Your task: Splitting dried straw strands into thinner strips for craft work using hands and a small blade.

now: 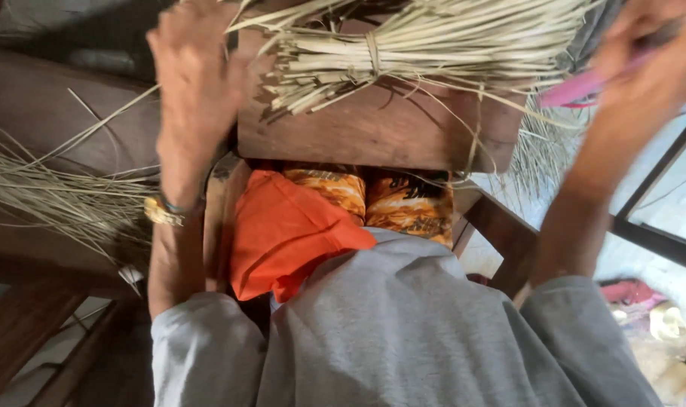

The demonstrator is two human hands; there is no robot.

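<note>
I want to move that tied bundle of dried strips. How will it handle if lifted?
The bundle is probably light: thin dry strips. Held at the tie it should stay together, though its splayed ends would likely droop. Loose strands lie nearby, so some may slip out.

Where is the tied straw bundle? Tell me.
In the head view, the straw bundle lies at top centre on the wooden table, between the left hand and right hand.

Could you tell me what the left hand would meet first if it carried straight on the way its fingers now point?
Most likely the tied bundle of pale straw strips on the wooden board. The left hand points up the picture beside the bundle's cut ends, though depth is unclear and its fingertips are cropped.
</note>
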